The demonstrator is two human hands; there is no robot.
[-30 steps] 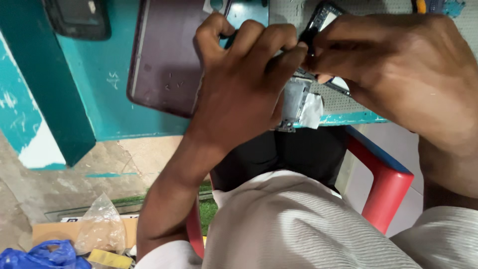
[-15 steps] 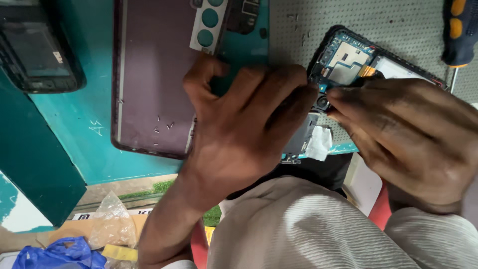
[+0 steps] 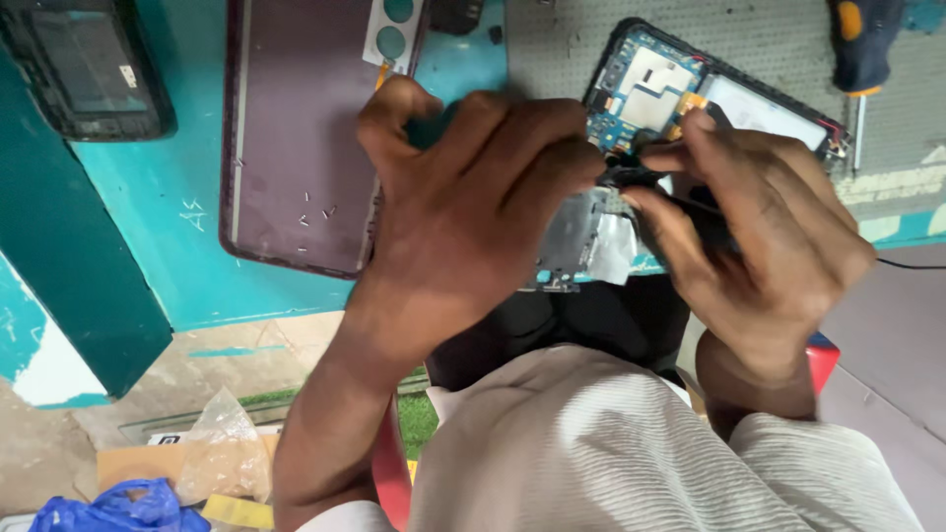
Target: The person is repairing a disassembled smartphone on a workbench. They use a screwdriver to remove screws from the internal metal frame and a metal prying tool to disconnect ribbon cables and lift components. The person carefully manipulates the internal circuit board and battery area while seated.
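An opened phone [image 3: 670,84] with a blue circuit board lies tilted on a grey mat [image 3: 552,49]. My left hand [image 3: 473,207] curls over the phone's near end, fingers pressed on it above a silvery metal plate [image 3: 591,241]. My right hand [image 3: 759,227] is beside it. Its thumb and forefinger pinch a thin dark tool [image 3: 690,205] whose tip meets the board's lower edge. The spot under the fingertips is hidden.
A purple back cover [image 3: 296,128] with a few tiny screws [image 3: 315,212] lies on the teal table [image 3: 168,246]. There is a black phone frame [image 3: 84,69] at top left and a blue-handled screwdriver [image 3: 862,49] at top right. Plastic bags [image 3: 222,453] lie on the floor. A red chair [image 3: 818,355] is under me.
The view has shifted, so the phone and back cover show more fully. My right hand has drawn slightly right, away from my left, with its fingers now at the board's lower edge.
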